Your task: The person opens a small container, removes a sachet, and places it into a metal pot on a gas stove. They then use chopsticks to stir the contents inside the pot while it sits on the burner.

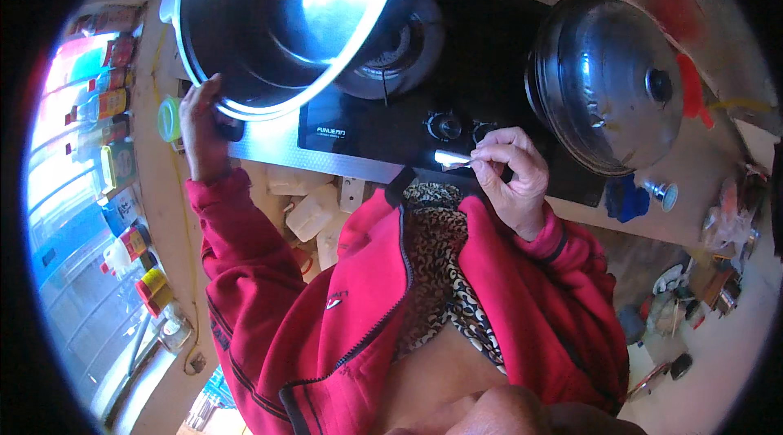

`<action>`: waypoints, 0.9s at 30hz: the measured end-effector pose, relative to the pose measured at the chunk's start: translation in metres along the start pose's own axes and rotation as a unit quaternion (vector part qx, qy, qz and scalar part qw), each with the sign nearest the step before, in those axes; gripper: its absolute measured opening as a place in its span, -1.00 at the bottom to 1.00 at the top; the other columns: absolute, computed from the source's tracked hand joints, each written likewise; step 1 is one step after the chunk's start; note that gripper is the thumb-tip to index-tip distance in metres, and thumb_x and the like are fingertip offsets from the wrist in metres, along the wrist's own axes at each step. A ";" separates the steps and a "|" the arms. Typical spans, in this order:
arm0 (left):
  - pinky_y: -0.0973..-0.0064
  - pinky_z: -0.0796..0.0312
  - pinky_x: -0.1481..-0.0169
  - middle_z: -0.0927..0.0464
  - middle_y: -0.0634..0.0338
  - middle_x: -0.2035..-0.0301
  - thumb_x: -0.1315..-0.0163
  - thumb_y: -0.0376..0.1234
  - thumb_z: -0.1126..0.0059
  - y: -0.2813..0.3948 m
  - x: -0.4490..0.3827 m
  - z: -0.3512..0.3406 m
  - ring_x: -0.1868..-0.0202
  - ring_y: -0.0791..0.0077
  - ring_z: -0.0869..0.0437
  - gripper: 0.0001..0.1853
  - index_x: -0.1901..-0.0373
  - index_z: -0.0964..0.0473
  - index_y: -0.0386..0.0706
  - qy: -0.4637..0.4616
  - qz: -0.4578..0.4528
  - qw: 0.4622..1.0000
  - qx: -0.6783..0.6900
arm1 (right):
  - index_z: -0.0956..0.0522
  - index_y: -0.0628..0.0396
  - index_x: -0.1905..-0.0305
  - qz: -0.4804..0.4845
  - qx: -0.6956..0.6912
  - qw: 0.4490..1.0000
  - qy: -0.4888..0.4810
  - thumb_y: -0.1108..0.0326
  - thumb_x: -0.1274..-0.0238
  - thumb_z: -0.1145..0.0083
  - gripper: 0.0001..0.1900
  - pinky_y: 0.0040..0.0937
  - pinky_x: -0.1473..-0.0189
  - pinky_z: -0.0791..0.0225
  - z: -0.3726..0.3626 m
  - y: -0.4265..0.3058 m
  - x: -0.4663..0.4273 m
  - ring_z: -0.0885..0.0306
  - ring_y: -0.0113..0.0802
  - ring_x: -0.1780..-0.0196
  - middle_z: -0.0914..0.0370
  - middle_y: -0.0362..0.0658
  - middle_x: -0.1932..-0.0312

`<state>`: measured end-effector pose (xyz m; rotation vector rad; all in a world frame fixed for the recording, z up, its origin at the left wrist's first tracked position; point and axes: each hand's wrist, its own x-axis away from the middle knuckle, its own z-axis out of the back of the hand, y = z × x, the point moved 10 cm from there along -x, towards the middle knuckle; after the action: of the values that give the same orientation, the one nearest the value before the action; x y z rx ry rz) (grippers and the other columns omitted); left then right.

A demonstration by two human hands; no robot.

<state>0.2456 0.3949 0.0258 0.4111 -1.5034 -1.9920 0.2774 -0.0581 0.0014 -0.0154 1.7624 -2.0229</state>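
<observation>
My left hand (202, 123) grips the near left side of a large metal pot (244, 43) and holds it tilted, its wide mouth facing me, over the left part of a black glass gas cooktop (489, 50). Under the pot's right side a round burner (397, 56) shows. My right hand (514, 175) is in front of the control knobs (445, 126), pinching a small, shiny, flat piece (452, 158) between thumb and fingers; what it is I cannot tell. A domed metal lid (612, 83) with a black knob rests on the right side of the cooktop.
Bottles and boxes (116, 166) line the window sill at the left. A green-rimmed container (169, 119) stands beside the cooktop. Right of it lie a blue cloth (627, 198) and a small metal-capped item (664, 195). White plastic containers (313, 213) sit below the counter.
</observation>
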 end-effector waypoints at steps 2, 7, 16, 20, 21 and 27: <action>0.68 -0.13 0.63 -0.37 0.40 0.66 -0.22 -0.33 -0.25 -0.008 0.009 -0.043 0.72 0.70 -0.30 -0.87 0.40 -0.50 -0.15 0.000 0.105 0.994 0.030 | -0.63 0.09 0.24 0.004 0.025 1.000 -0.002 0.59 -0.09 -0.32 -0.83 -0.62 0.50 -0.30 0.000 -0.002 0.001 -0.52 -0.53 0.33 -0.57 -0.17 0.23; 0.65 -0.09 0.56 -0.35 0.36 0.65 -0.22 -0.38 -0.22 -0.049 0.004 -0.073 0.67 0.68 -0.28 -0.88 0.40 -0.48 -0.21 -0.063 0.122 0.988 0.070 | -0.62 0.10 0.23 0.005 0.032 0.999 -0.020 0.61 -0.07 -0.31 -0.82 -0.62 0.48 -0.31 -0.004 -0.008 0.004 -0.53 -0.50 0.31 -0.57 -0.16 0.21; 0.58 -0.15 0.53 -0.41 0.28 0.65 -0.23 -0.34 -0.21 -0.062 -0.006 -0.088 0.65 0.61 -0.33 -0.82 0.44 -0.54 -0.29 -0.091 0.119 0.988 0.037 | -0.61 0.11 0.22 0.004 0.043 0.998 -0.043 0.61 -0.09 -0.30 -0.82 -0.62 0.45 -0.32 -0.016 -0.010 0.001 -0.50 -0.51 0.33 -0.57 -0.14 0.21; 0.58 -0.15 0.50 -0.42 0.27 0.66 -0.24 -0.32 -0.21 -0.061 -0.013 -0.091 0.64 0.60 -0.34 -0.81 0.40 -0.58 -0.31 -0.111 0.114 0.987 0.012 | -0.61 0.12 0.22 -0.001 0.048 0.998 -0.050 0.61 -0.09 -0.30 -0.82 -0.61 0.45 -0.32 -0.022 -0.009 -0.003 -0.50 -0.52 0.34 -0.56 -0.14 0.20; 0.58 -0.14 0.50 -0.42 0.27 0.66 -0.24 -0.32 -0.21 -0.061 -0.015 -0.093 0.64 0.60 -0.33 -0.80 0.39 -0.58 -0.31 -0.116 0.111 0.987 0.008 | -0.62 0.12 0.22 0.000 0.047 0.998 -0.052 0.61 -0.09 -0.30 -0.82 -0.61 0.45 -0.32 -0.024 -0.009 -0.005 -0.49 -0.52 0.34 -0.56 -0.14 0.20; 0.57 -0.14 0.50 -0.42 0.27 0.63 -0.22 -0.31 -0.20 -0.075 -0.018 -0.086 0.64 0.61 -0.33 -0.80 0.38 -0.57 -0.29 -0.117 0.132 0.984 0.008 | -0.62 0.13 0.23 -0.011 0.035 0.997 -0.064 0.61 -0.09 -0.30 -0.84 -0.62 0.44 -0.32 -0.032 -0.003 -0.014 -0.49 -0.53 0.35 -0.56 -0.13 0.20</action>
<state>0.2885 0.3541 -0.0733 -0.0205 -1.6222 -1.8661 0.2794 -0.0232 0.0029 -0.1398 1.6173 -2.0499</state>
